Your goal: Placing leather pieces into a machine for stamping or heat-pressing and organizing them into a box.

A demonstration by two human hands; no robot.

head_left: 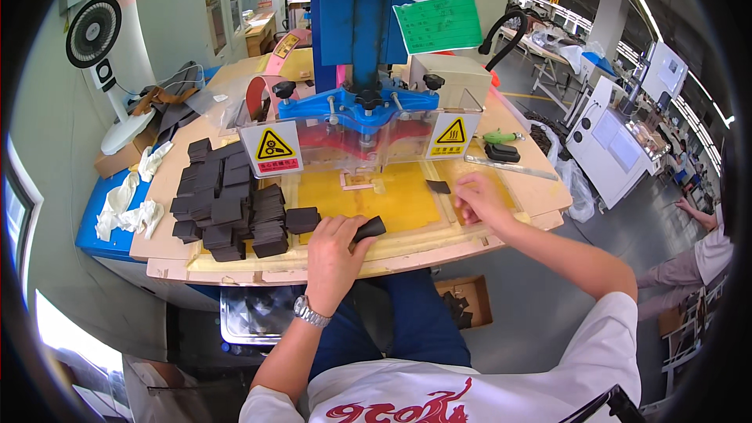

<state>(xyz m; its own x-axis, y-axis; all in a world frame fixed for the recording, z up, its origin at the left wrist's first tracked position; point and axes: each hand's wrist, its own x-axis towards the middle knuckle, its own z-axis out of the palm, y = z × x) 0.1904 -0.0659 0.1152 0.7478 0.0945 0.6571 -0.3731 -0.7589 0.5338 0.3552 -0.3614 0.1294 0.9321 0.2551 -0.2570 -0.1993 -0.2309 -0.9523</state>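
My left hand (335, 249) rests at the near edge of the yellow work surface (392, 202), its thumb and fingers closed on a black curved piece (370, 229). Another black flat piece (302, 220) lies just left of those fingers. Farther right, my right hand (479, 202) has its fingers curled together; whatever may be between them is hidden. A small dark piece (439, 186) lies on the surface just left of the right fingertips. Stacks of black rectangular pieces (227, 209) stand to the left of my left hand.
A blue press (364, 102) with a clear guard (352, 141) rises over the table's middle. A metal ruler (513, 167), a black object (502, 153) and a green tool (501, 135) lie at right. White gloves (129, 207) and a fan (94, 35) are left. Below sits a cardboard box (474, 298).
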